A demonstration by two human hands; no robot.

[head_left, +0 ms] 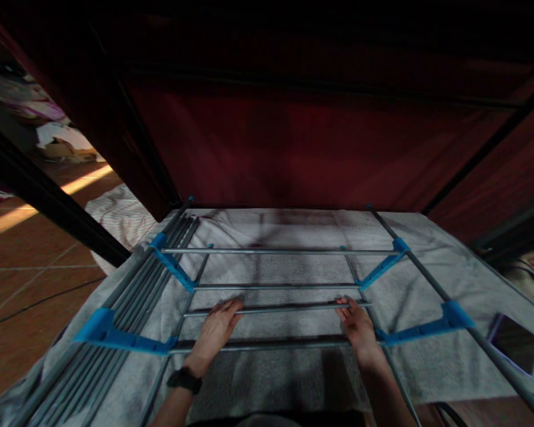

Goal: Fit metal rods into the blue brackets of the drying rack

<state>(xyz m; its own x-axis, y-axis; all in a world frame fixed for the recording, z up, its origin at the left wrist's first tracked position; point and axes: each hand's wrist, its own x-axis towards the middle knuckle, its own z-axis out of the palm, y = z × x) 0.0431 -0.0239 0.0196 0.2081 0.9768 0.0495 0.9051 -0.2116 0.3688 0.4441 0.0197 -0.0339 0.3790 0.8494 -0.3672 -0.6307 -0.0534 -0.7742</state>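
"Where's the rod (289, 308)?"

"Inside the frame (293, 344), running crosswise between two of its bars, over the cloth (449, 367)."

"And the hands?"

"The left hand (219, 323) wraps the rod near one end; the right hand (356, 323) curls its fingers about it near the other. How hard either squeezes, I can't tell."

"How would it handle?"

"Light and stiff, I'd judge: it looks like slim metal tube, smooth enough to roll or slip, hardly fragile. A hold near both ends, as here, should keep it level."

"Anything unclear?"

"The rod's tips reach the frame's sides, but whether they're fixed there, I can't make out. Shadow dulls the cloth inside the frame, and the frame's near end runs out of view."
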